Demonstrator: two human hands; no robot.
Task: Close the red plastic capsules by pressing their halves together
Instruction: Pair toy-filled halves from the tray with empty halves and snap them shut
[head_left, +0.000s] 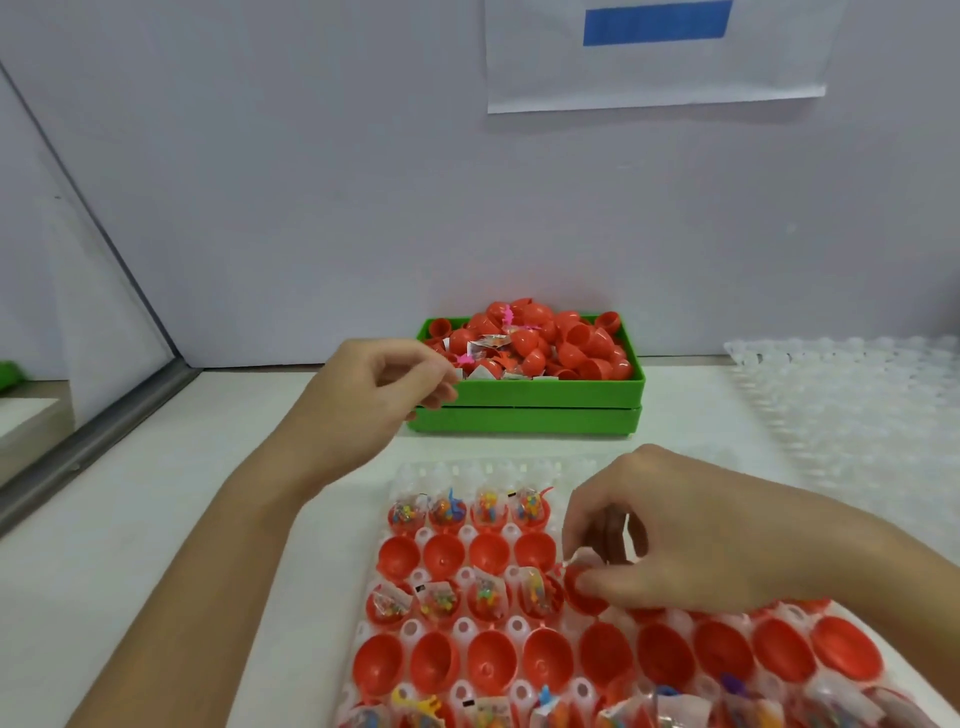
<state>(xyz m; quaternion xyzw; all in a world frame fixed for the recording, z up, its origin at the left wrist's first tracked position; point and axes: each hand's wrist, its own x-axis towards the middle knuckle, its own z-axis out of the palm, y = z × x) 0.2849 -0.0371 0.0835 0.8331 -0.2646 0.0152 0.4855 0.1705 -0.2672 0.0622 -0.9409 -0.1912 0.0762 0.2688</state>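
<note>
At the back of the white worktop (156, 519) we see a green bin (530, 400) heaped with loose red capsule halves and small packets; it stands against a pale wall carrying a white sheet (545, 67) with a blue bar. A stack of clear trays (852, 395) lies to the right of the bin, cut off by the frame edge.

Nearest to us, a clear tray (467, 631) holds the red capsule halves (488, 660) in rows, each half sitting in its own pocket with its open mouth facing up. Rows alternate: some halves are empty, others hold packets (439, 600) of small coloured toys.

Our left hand (374, 395) hangs in front of the bin's left corner, hiding it, with fingers curled loosely; whether they pinch anything we cannot tell.

Our right hand (670, 540) rests over the right part of the tray, fingers curled around one capsule half (582, 592) and a packet at its mouth. That half is tilted, with its mouth turned up and to the left. The right hand and forearm hide the pockets beneath them. The lowest row is cut off by the bottom edge, and motion blur smears the packets there.
</note>
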